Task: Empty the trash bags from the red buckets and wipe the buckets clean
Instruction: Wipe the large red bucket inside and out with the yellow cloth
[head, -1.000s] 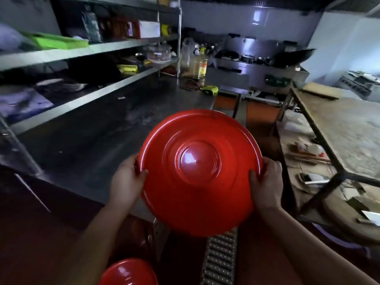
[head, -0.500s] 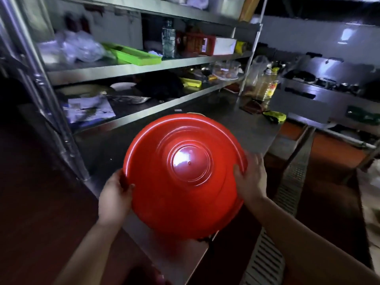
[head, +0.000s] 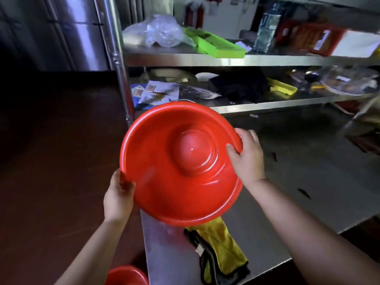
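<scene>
Since the earlier frame I've swung the bucket (head: pixel 181 163) left over the counter (head: pixel 287 182); left hand (head: pixel 118 197) and right hand (head: pixel 247 156) both grip its rim. Next, I judge: set down, grab the yellow cloth (head: pixel 222 249).

Red bucket (head: pixel 176 171) hides upper end of yellow cloth (head: pixel 222 247). Second red bucket (head: pixel 127 275), below the first, cut off by bottom edge. Shelf items right of it blurred.

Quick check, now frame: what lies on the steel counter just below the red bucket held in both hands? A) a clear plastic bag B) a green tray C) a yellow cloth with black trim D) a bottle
C: a yellow cloth with black trim lies on the steel counter just below the red bucket.
</scene>
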Demonstrator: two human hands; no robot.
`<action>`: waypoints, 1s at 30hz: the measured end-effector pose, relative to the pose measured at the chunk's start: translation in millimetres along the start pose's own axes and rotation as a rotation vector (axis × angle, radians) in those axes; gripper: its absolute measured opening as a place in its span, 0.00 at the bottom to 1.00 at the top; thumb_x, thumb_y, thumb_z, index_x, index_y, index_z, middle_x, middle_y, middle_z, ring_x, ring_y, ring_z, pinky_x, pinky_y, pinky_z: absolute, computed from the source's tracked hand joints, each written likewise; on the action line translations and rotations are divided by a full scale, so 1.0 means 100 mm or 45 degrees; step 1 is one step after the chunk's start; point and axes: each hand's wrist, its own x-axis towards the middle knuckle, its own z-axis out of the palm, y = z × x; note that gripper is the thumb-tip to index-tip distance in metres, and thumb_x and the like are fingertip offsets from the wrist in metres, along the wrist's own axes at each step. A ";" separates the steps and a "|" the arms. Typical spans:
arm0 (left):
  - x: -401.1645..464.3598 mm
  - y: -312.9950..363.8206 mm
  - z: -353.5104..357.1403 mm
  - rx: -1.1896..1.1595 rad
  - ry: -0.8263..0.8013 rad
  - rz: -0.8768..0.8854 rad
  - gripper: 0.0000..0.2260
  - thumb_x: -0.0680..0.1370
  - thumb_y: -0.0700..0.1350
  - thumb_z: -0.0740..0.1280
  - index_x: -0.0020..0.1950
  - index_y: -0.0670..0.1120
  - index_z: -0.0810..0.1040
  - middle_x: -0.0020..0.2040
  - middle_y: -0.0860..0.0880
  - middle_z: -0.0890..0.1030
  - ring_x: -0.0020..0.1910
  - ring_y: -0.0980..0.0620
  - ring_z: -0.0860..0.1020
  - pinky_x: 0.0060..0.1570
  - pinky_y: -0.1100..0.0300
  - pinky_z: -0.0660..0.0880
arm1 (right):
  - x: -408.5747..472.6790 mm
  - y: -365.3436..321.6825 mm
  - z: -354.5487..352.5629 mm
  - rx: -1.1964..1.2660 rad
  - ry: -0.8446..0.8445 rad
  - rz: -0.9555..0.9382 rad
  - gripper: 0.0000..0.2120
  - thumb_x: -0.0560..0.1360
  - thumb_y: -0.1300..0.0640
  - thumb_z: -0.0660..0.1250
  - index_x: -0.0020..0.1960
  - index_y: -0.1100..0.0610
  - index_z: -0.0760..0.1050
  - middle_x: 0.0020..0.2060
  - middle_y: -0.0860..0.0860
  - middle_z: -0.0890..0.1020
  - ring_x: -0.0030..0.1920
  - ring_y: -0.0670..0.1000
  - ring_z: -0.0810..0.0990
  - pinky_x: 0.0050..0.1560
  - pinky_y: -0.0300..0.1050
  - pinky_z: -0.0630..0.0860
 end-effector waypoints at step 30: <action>0.00 -0.28 0.23 -0.151 -0.027 -0.056 0.21 0.75 0.42 0.67 0.67 0.51 0.68 0.41 0.57 0.73 0.41 0.53 0.75 0.45 0.61 0.68 | -2.31 0.35 0.58 -0.532 -0.666 -0.063 0.18 0.52 0.63 0.81 0.39 0.57 0.79 0.35 0.51 0.79 0.33 0.54 0.80 0.26 0.41 0.74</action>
